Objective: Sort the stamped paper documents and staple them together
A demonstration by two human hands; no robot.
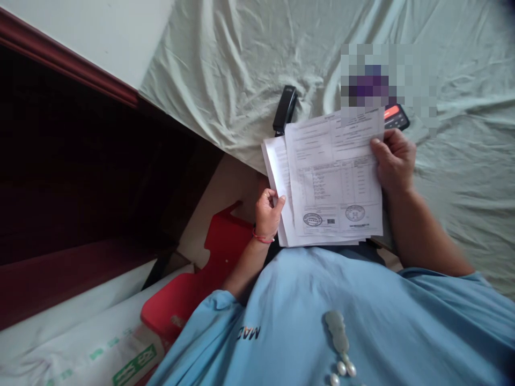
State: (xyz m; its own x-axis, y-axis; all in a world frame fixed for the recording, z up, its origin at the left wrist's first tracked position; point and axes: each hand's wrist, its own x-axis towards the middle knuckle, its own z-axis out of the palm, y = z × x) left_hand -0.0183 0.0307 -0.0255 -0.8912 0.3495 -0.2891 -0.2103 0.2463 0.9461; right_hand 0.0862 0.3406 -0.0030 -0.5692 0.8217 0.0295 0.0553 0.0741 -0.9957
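Pinching the papers (pixel 337 171) by opposite long edges, we hold our left hand (pixel 269 215) lower, right hand (pixel 396 162) higher.

Wrinkled pale-green sheet (pixel 241 64), red seat (pixel 227 241), white sack (pixel 76 351) – green print on it – dark-red furniture (pixel 72 61)

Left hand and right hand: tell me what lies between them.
Printed papers fill that stretch in the head view: the left hand holds their left edge, the right hand their right edge.
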